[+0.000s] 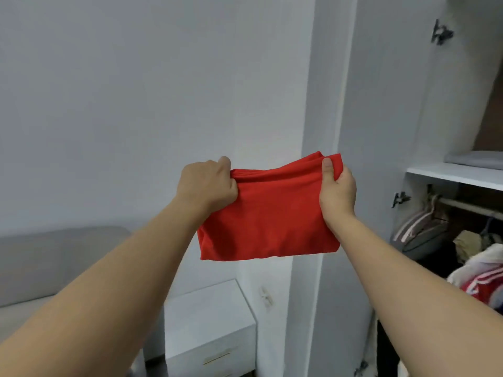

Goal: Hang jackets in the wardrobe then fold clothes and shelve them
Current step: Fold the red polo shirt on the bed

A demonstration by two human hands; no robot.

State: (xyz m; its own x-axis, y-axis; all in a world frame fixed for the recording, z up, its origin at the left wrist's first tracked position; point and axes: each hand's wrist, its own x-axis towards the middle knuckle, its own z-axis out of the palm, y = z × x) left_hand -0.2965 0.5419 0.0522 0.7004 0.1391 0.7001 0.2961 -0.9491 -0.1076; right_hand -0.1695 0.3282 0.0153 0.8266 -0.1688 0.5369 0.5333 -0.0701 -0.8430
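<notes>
A folded red garment (pixel 268 213) hangs in the air in front of the white wall, held up at chest height. My left hand (pixel 206 183) grips its upper left corner with curled fingers. My right hand (pixel 337 189) grips the upper right corner, thumb pressed on the front of the cloth. To the right stands the open wardrobe with a white shelf (pixel 457 174); a folded grey item (pixel 476 159) lies on it. Below the shelf, a rail (pixel 468 206) carries hangers with jackets (pixel 424 229).
The open wardrobe door (pixel 386 104) stands between the garment and the shelf. A white bedside cabinet (pixel 209 322) sits below, next to a grey bed headboard (pixel 54 257). A heap of white and red clothes (pixel 479 278) lies low in the wardrobe.
</notes>
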